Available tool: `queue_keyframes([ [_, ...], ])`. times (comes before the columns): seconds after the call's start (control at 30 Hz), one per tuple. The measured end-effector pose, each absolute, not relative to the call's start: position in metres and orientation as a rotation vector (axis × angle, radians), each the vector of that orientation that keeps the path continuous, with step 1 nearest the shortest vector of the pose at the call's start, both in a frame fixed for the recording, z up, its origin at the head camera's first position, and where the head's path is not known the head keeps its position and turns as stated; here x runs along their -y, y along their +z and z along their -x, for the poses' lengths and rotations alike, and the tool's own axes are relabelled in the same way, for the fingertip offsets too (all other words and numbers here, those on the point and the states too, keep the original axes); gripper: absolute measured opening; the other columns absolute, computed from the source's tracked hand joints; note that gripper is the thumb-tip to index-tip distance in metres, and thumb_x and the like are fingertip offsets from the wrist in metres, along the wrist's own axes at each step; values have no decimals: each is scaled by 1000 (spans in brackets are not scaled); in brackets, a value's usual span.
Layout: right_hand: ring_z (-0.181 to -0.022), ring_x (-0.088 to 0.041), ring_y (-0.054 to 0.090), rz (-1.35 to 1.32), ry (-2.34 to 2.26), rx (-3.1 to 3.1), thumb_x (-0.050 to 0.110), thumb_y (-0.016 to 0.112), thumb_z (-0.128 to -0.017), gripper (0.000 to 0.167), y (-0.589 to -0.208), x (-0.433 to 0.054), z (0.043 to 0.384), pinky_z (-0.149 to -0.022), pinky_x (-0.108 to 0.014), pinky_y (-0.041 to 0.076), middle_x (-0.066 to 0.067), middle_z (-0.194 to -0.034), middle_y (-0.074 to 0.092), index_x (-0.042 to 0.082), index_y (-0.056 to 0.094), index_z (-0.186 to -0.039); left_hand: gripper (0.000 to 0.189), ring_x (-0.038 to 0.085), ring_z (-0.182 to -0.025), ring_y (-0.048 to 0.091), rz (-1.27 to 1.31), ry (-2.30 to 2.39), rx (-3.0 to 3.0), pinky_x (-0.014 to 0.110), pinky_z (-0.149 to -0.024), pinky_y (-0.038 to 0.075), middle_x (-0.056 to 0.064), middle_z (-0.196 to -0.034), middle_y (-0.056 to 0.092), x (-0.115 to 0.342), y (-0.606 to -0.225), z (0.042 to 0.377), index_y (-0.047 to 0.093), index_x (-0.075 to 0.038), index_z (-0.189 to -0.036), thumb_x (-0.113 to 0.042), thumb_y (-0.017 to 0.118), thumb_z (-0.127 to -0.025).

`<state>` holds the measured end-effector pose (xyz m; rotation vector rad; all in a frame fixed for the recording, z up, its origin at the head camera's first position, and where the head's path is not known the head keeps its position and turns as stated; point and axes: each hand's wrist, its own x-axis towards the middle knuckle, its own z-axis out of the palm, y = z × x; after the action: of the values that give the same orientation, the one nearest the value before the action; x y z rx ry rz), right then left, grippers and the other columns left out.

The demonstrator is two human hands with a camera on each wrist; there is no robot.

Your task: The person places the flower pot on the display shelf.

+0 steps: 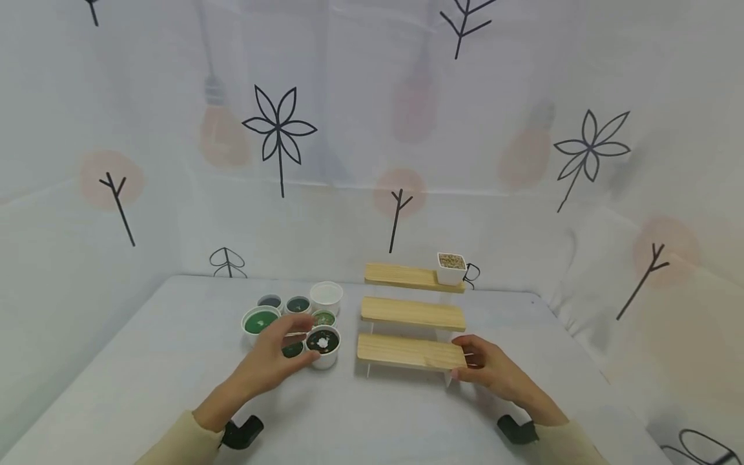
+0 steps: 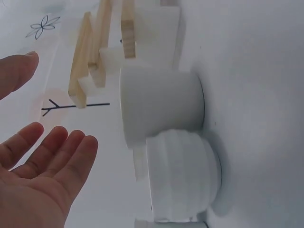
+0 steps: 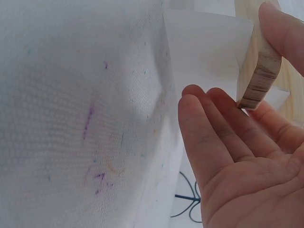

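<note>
A three-tier stand of pale wooden boards [image 1: 411,352] on white supports [image 3: 209,42] is at the centre right. My right hand [image 1: 494,371] grips the right end of its lowest board, thumb at the front edge and fingers toward the back. In the right wrist view, that board end [image 3: 261,78] lies between thumb and straight fingers. My left hand [image 1: 270,358] is beside the group of round white pots, fingers spread from the thumb and holding nothing. Nearest to it is a white pot [image 1: 327,359] with a dark top and a white patch. Another pot [image 2: 183,175] has ribbed sides.
More white pots with green or dark tops, such as a bright green one [image 1: 261,321], cluster at left. A plain white pot [image 1: 327,294] is behind them. A square white pot [image 1: 451,274] of beige granules sits on the top board. Patterned cloth [image 1: 349,129] hangs behind.
</note>
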<state>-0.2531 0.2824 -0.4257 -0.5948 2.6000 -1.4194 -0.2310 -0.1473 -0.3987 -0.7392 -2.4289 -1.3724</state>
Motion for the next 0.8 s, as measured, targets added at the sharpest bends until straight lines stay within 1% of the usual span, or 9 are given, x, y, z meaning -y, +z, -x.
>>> queue_keyframes([
  [0.07,-103,-30,61,594,-1419,-2596,19,75,-82,58,-427,-283,252,-80,-26,51,-21,-120,58,-5,47,-127,55,25,-113,57,729,-1337,2427,34,-92,50,11,-120,58,151,-401,232,54,-8,-125,-23,79,-79],
  [0.3,-104,-31,61,635,-1398,-2619,19,75,-83,57,-427,-284,252,-81,-26,51,-21,-120,57,-5,47,-127,57,26,-111,58,713,-1188,2430,33,-88,52,10,-120,60,161,-404,234,54,-5,-123,-13,82,-74],
  [0.47,-103,-31,61,626,-1412,-2611,19,75,-83,57,-424,-284,253,-80,-26,51,-21,-119,58,-4,48,-126,60,28,-111,58,725,-1159,2428,38,-88,52,13,-119,60,167,-405,236,54,-2,-124,-17,83,-73],
  [0.67,-103,-30,61,602,-1403,-2609,20,75,-83,58,-425,-283,253,-79,-25,51,-20,-119,58,-4,47,-127,62,28,-107,59,630,-1122,2520,39,-88,52,8,-119,60,170,-409,236,55,-3,-125,-22,84,-73],
  [0.8,-103,-31,61,604,-1423,-2591,18,75,-83,58,-427,-284,252,-79,-26,52,-21,-119,57,-5,46,-128,64,28,-106,60,583,-1085,2568,38,-88,52,8,-120,60,170,-412,235,54,-2,-126,-22,84,-72],
])
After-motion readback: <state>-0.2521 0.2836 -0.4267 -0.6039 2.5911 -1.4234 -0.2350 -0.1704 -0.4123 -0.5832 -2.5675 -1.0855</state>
